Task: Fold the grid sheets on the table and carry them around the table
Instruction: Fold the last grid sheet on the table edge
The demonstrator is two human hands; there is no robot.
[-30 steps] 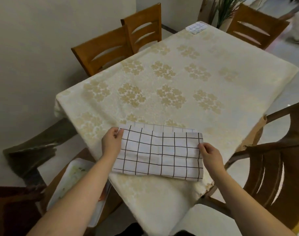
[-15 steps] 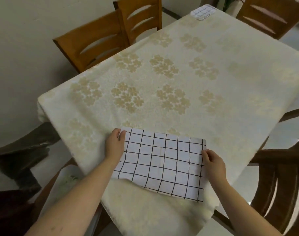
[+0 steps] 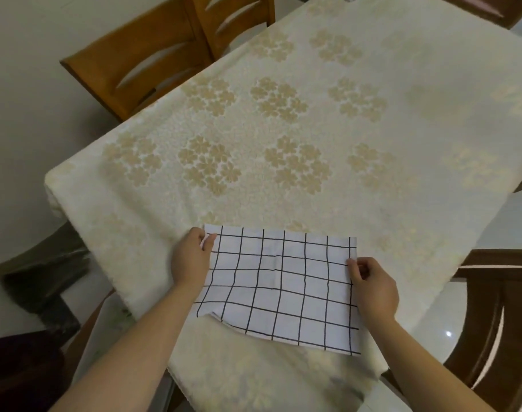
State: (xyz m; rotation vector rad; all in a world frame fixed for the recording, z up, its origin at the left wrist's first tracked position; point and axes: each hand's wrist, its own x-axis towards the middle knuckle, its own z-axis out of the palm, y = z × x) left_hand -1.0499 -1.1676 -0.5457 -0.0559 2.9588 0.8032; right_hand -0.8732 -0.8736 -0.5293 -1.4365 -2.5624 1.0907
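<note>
Head view, grid sheet [image 3: 279,288] lying crosswise

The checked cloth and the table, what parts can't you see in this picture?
- Head view: the checked cloth has layers underneath that its own top layer hides, so the fold count is unclear.
- Head view: the fingertips of the left hand and right hand tuck under the cloth edges.
- Head view: the table far end is cut off by the top edge.
- Head view: the thing below the table at lower left is blurred.
</note>
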